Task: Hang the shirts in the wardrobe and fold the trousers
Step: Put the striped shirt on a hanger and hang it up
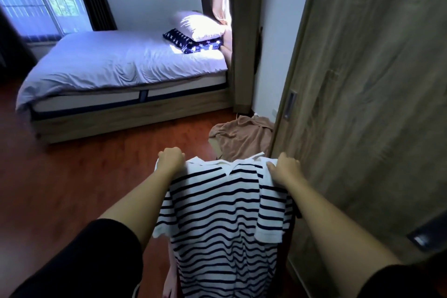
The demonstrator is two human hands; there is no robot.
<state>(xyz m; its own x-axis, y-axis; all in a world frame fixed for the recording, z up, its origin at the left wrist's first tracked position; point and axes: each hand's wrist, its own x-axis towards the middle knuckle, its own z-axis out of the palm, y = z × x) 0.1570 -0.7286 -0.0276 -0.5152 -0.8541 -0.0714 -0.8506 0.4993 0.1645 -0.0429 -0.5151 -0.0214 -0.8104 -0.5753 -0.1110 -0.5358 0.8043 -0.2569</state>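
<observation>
A white polo shirt with dark navy stripes (pixel 222 220) hangs in front of me, held up by its shoulders. My left hand (pixel 170 158) grips the left shoulder and my right hand (pixel 285 168) grips the right shoulder beside the collar. The shirt's lower part runs out of the frame at the bottom. A tan garment (pixel 242 136) lies crumpled on the floor just beyond the shirt, near the wardrobe. The wardrobe's wooden sliding door (pixel 367 104) stands at my right, and its inside is hidden.
A bed (pixel 116 63) with a pale duvet and two pillows (pixel 198 31) fills the far left and middle. Red-brown wooden floor (pixel 84 176) lies between me and the bed. A curtain and wall corner (pixel 244 38) stand behind the tan garment.
</observation>
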